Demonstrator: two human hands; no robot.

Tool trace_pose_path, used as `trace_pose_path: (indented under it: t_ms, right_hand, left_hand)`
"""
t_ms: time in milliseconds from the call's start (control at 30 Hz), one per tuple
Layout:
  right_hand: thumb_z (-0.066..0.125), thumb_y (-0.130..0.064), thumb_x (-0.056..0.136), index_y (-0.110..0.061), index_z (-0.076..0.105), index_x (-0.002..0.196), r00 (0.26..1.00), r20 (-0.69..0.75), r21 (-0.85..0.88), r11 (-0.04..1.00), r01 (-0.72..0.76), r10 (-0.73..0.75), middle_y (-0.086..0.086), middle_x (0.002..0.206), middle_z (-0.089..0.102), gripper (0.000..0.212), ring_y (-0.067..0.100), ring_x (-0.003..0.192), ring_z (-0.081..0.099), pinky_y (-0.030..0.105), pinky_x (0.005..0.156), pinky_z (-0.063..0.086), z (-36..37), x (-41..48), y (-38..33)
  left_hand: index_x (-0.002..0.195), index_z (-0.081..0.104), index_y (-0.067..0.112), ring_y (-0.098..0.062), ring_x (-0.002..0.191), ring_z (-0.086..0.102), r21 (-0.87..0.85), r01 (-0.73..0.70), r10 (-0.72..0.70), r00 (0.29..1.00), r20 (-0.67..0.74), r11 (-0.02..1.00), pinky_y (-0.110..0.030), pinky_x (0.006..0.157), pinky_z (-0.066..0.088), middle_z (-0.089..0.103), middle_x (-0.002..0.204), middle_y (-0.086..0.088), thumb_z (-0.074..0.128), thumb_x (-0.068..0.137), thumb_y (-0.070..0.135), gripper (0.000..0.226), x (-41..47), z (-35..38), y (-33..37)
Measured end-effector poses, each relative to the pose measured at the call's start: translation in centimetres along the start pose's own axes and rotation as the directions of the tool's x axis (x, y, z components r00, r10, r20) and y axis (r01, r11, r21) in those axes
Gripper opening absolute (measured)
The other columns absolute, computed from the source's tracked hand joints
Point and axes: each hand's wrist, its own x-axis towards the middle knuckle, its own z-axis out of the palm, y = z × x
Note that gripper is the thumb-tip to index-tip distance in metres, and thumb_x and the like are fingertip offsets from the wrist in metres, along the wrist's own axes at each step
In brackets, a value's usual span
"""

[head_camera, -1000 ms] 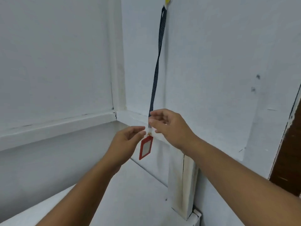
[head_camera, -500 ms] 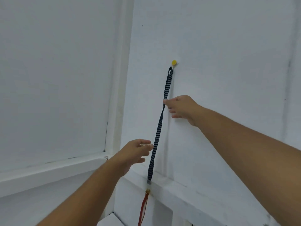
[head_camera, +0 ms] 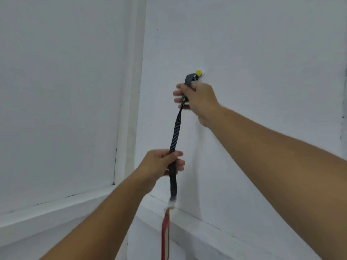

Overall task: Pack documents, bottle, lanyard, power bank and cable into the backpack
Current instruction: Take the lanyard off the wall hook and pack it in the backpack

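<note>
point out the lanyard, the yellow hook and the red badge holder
lanyard (head_camera: 175, 134), head view, strap between the hands
yellow hook (head_camera: 198, 72), head view, its round tip
red badge holder (head_camera: 165, 237), head view, its upper edge

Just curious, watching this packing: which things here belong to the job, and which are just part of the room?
Part of the job:
lanyard
red badge holder
left hand
right hand

Just there:
yellow wall hook
white wall
ledge

White wall (head_camera: 253, 44) carrying small yellow peg (head_camera: 198, 72). Dark striped lanyard (head_camera: 175, 132) hanging down from just beside peg, top loop bunching there. Red badge holder (head_camera: 165, 235) dangling at strap's lower end, crossing white ledge (head_camera: 206, 229).
</note>
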Motion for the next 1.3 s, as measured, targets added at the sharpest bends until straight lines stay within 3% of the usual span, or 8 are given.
trace_pose_path:
  t_ms: [133, 267, 467, 700, 967, 1167, 1233, 1300]
  right_hand:
    - [0.053, -0.017, 0.103, -0.008, 0.068, 0.104, 0.994, -0.041, 0.173, 0.979, 0.105, -0.1, 0.006, 0.091, 0.075, 0.017, 0.017, 0.074, 0.07, 0.031, 0.071, 0.061, -0.1, 0.5, -2.9]
    - [0.056, -0.018, 0.101, -0.009, 0.069, 0.103, 0.997, -0.005, 0.128, 0.989, 0.071, -0.071, 0.004, 0.091, 0.076, 0.016, 0.015, 0.073, 0.072, 0.039, 0.079, 0.063, -0.3, -0.2, -2.6]
    - [0.057, -0.02, 0.101, -0.008, 0.068, 0.101, 0.998, 0.059, 0.179, 0.984, -0.003, -0.007, 0.004, 0.088, 0.074, 0.016, 0.015, 0.068, 0.071, 0.028, 0.066, 0.06, -0.2, -2.2, -2.3]
    - [0.055, -0.028, 0.102, -0.01, 0.067, 0.101, 0.979, 0.196, 0.318, 0.942, -0.111, 0.049, 0.006, 0.093, 0.076, 0.021, 0.017, 0.074, 0.072, 0.035, 0.076, 0.062, 2.4, -6.2, -0.9]
    - [0.06, -0.032, 0.099, -0.012, 0.067, 0.107, 0.846, 0.499, 0.378, 0.831, -0.408, 0.188, 0.004, 0.101, 0.076, 0.023, 0.016, 0.079, 0.071, 0.027, 0.069, 0.059, 9.7, -15.8, 3.6]
    - [0.055, -0.028, 0.103, -0.005, 0.068, 0.115, 0.661, 0.69, 0.336, 0.679, -0.653, 0.294, 0.005, 0.097, 0.075, 0.029, 0.016, 0.074, 0.07, 0.027, 0.063, 0.058, 16.8, -28.5, 4.9]
    - [0.053, -0.034, 0.104, -0.009, 0.069, 0.111, 0.601, 0.74, 0.298, 0.654, -0.695, 0.301, 0.005, 0.099, 0.077, 0.031, 0.018, 0.078, 0.072, 0.029, 0.063, 0.058, 18.5, -32.5, 4.6]
    - [0.044, -0.047, 0.104, -0.01, 0.069, 0.113, 0.528, 0.79, 0.217, 0.662, -0.718, 0.314, 0.008, 0.103, 0.078, 0.045, 0.022, 0.083, 0.074, 0.033, 0.069, 0.059, 21.0, -37.9, 2.9]
  left_hand:
    - [0.112, 0.069, 0.001, -0.022, 0.079, 0.074, -0.115, -0.104, 0.106, 0.994, 0.017, 0.988, -0.034, 0.081, 0.061, 0.077, 0.091, -0.015, 0.06, 0.101, 0.015, 0.02, -0.2, -1.1, 3.8]
    - [0.113, 0.07, 0.003, -0.023, 0.084, 0.074, -0.06, -0.097, 0.098, 0.995, 0.008, 0.993, -0.035, 0.084, 0.059, 0.078, 0.092, -0.011, 0.061, 0.1, 0.017, 0.021, -1.8, -2.0, 4.1]
    - [0.115, 0.07, 0.005, -0.021, 0.083, 0.074, 0.057, -0.083, 0.084, 0.996, -0.008, 0.995, -0.035, 0.084, 0.06, 0.078, 0.094, -0.011, 0.058, 0.102, 0.018, 0.022, -5.4, -2.9, 4.8]
    - [0.109, 0.072, 0.008, -0.021, 0.085, 0.076, 0.169, -0.037, 0.065, 0.984, -0.167, 0.985, -0.034, 0.081, 0.058, 0.079, 0.091, -0.009, 0.06, 0.101, 0.019, 0.019, -11.8, -4.5, 6.3]
    - [0.104, 0.074, 0.009, -0.021, 0.082, 0.076, 0.292, 0.178, -0.084, 0.948, -0.308, 0.94, -0.032, 0.074, 0.062, 0.079, 0.091, -0.012, 0.063, 0.098, 0.018, 0.015, -23.6, -6.6, 5.1]
    - [0.103, 0.075, 0.007, -0.021, 0.081, 0.077, 0.297, 0.191, -0.041, 0.894, -0.446, 0.936, -0.032, 0.074, 0.063, 0.08, 0.092, -0.012, 0.059, 0.1, 0.013, 0.018, -33.2, -10.1, 5.9]
    - [0.1, 0.076, 0.008, -0.02, 0.079, 0.077, 0.301, 0.195, -0.028, 0.877, -0.48, 0.934, -0.03, 0.073, 0.063, 0.08, 0.093, -0.013, 0.056, 0.102, 0.012, 0.02, -35.4, -11.0, 6.3]
    - [0.101, 0.075, 0.007, -0.018, 0.076, 0.076, 0.275, 0.202, -0.025, 0.844, -0.536, 0.94, -0.027, 0.069, 0.063, 0.08, 0.091, -0.012, 0.052, 0.103, 0.01, 0.023, -39.2, -12.9, 7.2]
